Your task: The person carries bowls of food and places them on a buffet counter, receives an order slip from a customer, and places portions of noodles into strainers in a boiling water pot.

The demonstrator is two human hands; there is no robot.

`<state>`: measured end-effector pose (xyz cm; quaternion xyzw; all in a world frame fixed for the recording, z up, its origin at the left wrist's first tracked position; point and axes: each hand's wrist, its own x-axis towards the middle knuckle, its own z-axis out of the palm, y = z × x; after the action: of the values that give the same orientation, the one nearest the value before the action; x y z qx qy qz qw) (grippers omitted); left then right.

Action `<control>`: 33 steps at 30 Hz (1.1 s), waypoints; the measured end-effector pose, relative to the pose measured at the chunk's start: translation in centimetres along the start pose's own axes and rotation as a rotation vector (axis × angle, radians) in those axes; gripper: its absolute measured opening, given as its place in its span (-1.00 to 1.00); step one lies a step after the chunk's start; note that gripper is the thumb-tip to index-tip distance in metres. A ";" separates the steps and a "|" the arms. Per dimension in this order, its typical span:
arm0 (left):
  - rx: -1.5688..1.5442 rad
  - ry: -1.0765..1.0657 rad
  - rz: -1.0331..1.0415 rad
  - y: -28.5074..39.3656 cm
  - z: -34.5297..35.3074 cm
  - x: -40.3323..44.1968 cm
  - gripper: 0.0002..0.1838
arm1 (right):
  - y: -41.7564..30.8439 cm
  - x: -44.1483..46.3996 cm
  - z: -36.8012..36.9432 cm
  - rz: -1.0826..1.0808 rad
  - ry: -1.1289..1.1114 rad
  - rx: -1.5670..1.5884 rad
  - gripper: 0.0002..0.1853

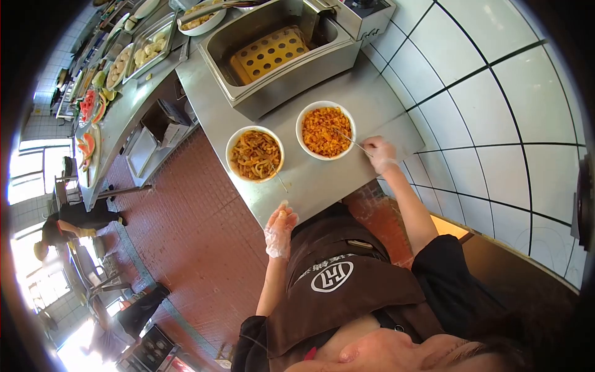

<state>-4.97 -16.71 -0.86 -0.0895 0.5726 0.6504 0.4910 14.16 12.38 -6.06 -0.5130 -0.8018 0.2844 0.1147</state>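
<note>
A: Surface and hands first?

B: Smooth grey metal counter (pixel 310 181) with straight edges. Left hand (pixel 282 226), in a thin, crinkled clear glove, is off the counter's near edge. Fingers loosely curled; I see nothing held, and cannot tell whether the tips press together. It is near a slim handle (pixel 280 177) but apart from it.

A: Right hand (pixel 380 154)?

B: Also clear-gloved, above the counter, fingers bent, at the end of a second slim handle (pixel 357 144). Cannot tell if it is pinching it or only touching.

A: Containers?

B: Two round white bowls, smooth-rimmed, near each other on the counter, not touching. First bowl (pixel 229 155), nearer the left hand: glossy brown strips (pixel 253 154), soft-looking, tangled, slim handle leaning out over the rim. Second bowl (pixel 299 129), nearer the right hand: orange-red bits (pixel 323 130), small, chunky, moist, heaped close to the rim; the second handle slants out.

A: Behind them?

B: Rectangular metal tub (pixel 294 85), deep, brushed sides. Inside, a flat plate (pixel 273 54) punched with round holes, showing yellow.

A: Further off?

B: Shallow metal tray (pixel 142 72) on another work surface, rounded pale lumps (pixel 150 51) in it. White glazed wall tiles (pixel 471 93), dark joints. Floor (pixel 192 217) reddish brown, in small blocks.
</note>
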 end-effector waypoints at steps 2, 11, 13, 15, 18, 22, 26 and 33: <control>0.022 -0.025 -0.009 -0.7 -0.1 0.3 -0.63 | -0.2 0.5 -1.5 0.270 0.062 0.678 -0.79; 0.026 -0.040 -0.075 -2.4 1.0 0.9 -0.64 | -7.5 2.5 -9.3 0.124 -0.191 1.638 -0.84; 0.063 -0.036 -0.069 -2.7 1.1 1.1 -0.64 | -11.0 3.0 -9.9 0.073 -0.307 1.621 -0.83; 0.054 -0.031 -0.049 -2.6 1.3 1.0 -0.63 | -15.1 3.8 -9.2 -0.011 -0.511 1.501 -0.80; 0.036 -0.025 -0.028 -2.6 1.0 1.3 -0.63 | -20.1 4.7 -5.1 -0.151 -0.744 1.277 -0.72; -0.021 0.032 -0.004 -2.4 -0.3 1.9 -0.64 | -23.5 6.4 -0.4 -0.258 -0.709 0.530 -0.66; -0.112 0.067 0.102 -1.4 -2.9 3.4 -0.64 | -23.1 7.0 -1.2 -0.084 -0.790 0.755 -0.68; 0.054 0.228 0.401 6.2 -3.5 7.9 -0.42 | -15.8 -3.6 0.3 0.016 -0.626 1.097 -0.68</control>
<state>-15.09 -14.58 -3.27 -0.0335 0.6477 0.7053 0.2863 3.72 4.16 3.17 -0.2779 -0.5311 0.7916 0.1188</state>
